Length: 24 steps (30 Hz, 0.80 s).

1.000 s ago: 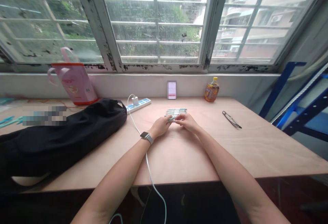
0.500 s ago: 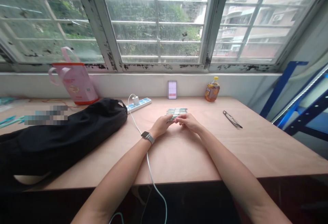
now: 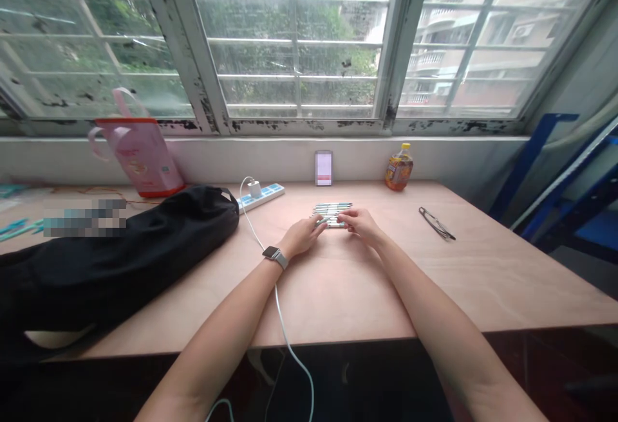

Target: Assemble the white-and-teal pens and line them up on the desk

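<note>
left hand [image 3: 302, 237], right hand [image 3: 362, 226], on lined-up pens [image 3: 332, 214]

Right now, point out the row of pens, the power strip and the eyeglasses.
Row of pens [image 3: 332, 207]: head view, on the barrels beyond the hands.
Power strip [image 3: 261, 198]: head view, on its top face.
Eyeglasses [image 3: 437, 223]: head view, on the frame.

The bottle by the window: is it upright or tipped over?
Upright: the bottle stands on its base on the wooden table, cap at the top.

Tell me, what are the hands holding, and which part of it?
The left hand seems to pinch the end of one pen beside a row of pens; the right hand touches that row. Too small to be sure.
</note>
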### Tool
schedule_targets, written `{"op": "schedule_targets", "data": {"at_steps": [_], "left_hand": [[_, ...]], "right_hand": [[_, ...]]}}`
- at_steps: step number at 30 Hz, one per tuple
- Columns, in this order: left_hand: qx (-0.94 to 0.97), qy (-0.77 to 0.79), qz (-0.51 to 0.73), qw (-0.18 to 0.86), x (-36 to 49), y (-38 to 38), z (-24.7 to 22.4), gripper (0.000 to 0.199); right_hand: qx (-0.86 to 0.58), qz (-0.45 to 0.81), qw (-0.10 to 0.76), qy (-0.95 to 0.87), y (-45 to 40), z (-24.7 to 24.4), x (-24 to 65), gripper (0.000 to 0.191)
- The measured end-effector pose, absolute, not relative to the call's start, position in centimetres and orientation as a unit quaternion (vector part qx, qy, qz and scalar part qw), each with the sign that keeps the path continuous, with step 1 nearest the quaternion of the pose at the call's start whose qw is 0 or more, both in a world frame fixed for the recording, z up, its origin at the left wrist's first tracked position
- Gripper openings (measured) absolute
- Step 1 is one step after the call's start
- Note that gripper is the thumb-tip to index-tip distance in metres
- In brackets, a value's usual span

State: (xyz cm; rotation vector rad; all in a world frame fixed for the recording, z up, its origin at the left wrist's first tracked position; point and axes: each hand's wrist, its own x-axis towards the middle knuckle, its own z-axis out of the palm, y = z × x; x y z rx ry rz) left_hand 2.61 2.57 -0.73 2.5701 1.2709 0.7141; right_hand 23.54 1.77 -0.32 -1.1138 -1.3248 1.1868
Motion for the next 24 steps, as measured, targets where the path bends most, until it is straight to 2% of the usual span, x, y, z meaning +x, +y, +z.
{"op": "schedule_targets", "data": {"at_steps": [24], "left_hand": [[0.880,0.416,0.211,0.082,2.52,2.77,-1.11,0.029]], "right_hand": [[-0.478,0.430,0.503,-0.577,1.87,-0.21,23.39,0.023]]}}
